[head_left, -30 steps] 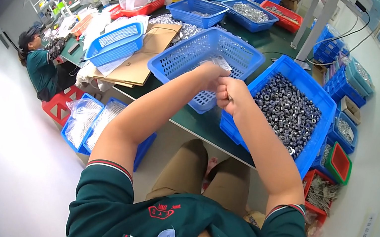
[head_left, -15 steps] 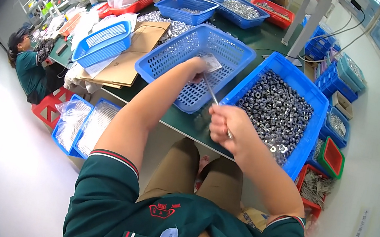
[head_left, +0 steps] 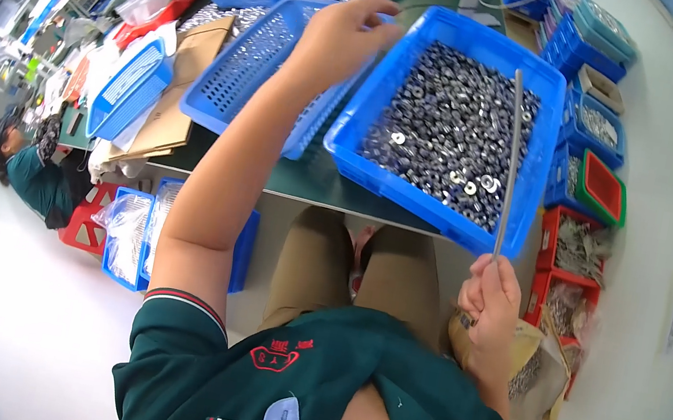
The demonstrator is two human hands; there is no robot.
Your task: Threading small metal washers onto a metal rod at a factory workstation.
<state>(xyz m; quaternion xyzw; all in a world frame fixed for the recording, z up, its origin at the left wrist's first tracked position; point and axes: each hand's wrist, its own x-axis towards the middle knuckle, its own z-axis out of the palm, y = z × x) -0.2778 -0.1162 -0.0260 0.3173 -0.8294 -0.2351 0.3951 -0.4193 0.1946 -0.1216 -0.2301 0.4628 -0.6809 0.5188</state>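
Your right hand [head_left: 490, 300] has swung away from the left, carrying the metal rod [head_left: 512, 159], its fingers clamped around the near end, so the rod now crosses above the right side of the blue bin [head_left: 405, 197] of metal rings [head_left: 448, 126]. Your left hand [head_left: 343, 40] hovers by the blue basket [head_left: 227, 89], fingers apart; best grip firmly and clear the bin's wall.
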